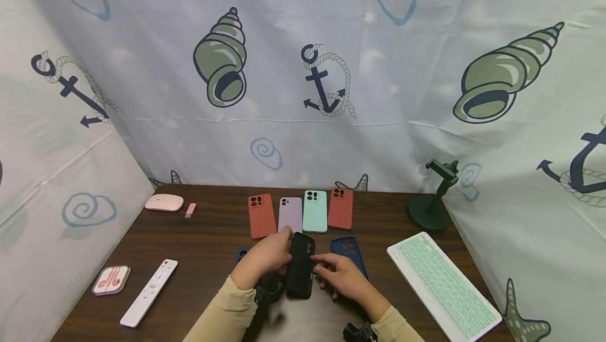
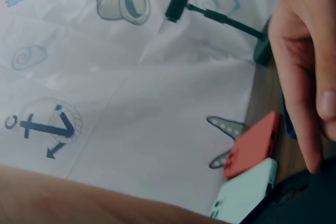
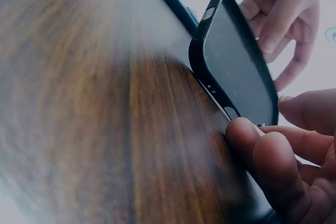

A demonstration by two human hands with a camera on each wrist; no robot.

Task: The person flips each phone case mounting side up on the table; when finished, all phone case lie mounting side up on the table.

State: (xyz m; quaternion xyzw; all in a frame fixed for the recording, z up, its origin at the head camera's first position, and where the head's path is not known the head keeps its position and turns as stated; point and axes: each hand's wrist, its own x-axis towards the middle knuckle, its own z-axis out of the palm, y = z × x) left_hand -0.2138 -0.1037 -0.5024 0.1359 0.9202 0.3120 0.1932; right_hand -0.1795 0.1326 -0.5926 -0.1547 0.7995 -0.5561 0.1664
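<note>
A black phone case [image 1: 301,273] stands tilted between both hands over the middle of the table. My left hand [image 1: 267,255] grips its left side, the index finger reaching toward the upper end. At the opposite edge, my right hand [image 1: 343,277] pinches the case with its fingertips. The right wrist view shows the black case [image 3: 236,61] with its raised rim and edge cutouts; right-hand fingers [image 3: 278,161] hold a lower corner. Whether a phone sits inside, I cannot tell. A blue phone case [image 1: 347,250] lies beyond the right hand, and another blue case [image 1: 241,252] is mostly hidden behind the left.
Behind the hands lie a red case [image 1: 262,215], a lilac case [image 1: 290,213], a mint case [image 1: 315,211] and another red case [image 1: 341,209]. Left are a mouse [image 1: 164,202], a pink stick [image 1: 190,210], an earphone box [image 1: 111,280] and a remote [image 1: 149,293]. Right: a keyboard [image 1: 445,287], a green stand [image 1: 430,213].
</note>
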